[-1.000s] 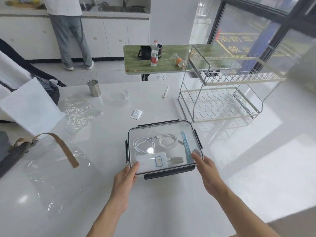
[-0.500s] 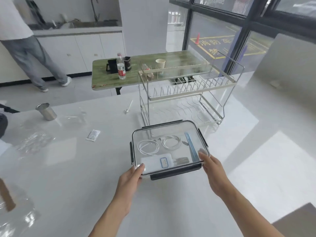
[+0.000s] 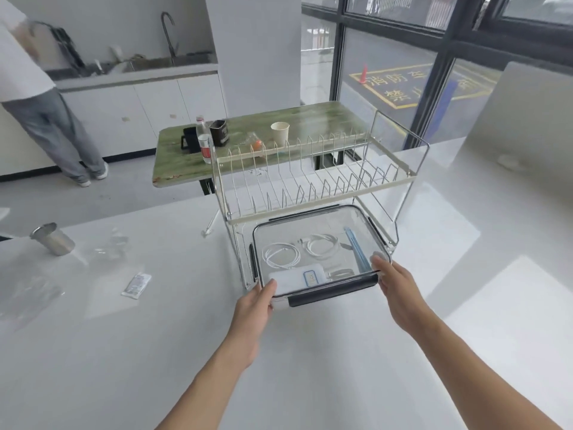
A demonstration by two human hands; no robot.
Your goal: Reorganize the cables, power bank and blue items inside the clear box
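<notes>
**Lidded box held at both near corners; contents not yet reached**

The left hand [image 3: 254, 301] grips the near-left corner of the clear box [image 3: 319, 225], thumb on the lid. The right hand [image 3: 395, 283] grips the near-right corner in the same way. The box sits between the hands, extending away from them into the lower tier of the wire dish rack [image 3: 310, 181]; whether it rests on that tier or is carried cannot be told.

Inside, just beyond the left thumb, lies the white power bank [image 3: 297, 278]. Two coiled white cables [image 3: 281, 255] lie farther from the hands. The blue items [image 3: 356, 251] run away from the right fingertips.

Judgement: positioning step, lid on and latches apparently closed. The next move calls for a settled box, released latches and a lifted lid.
</notes>
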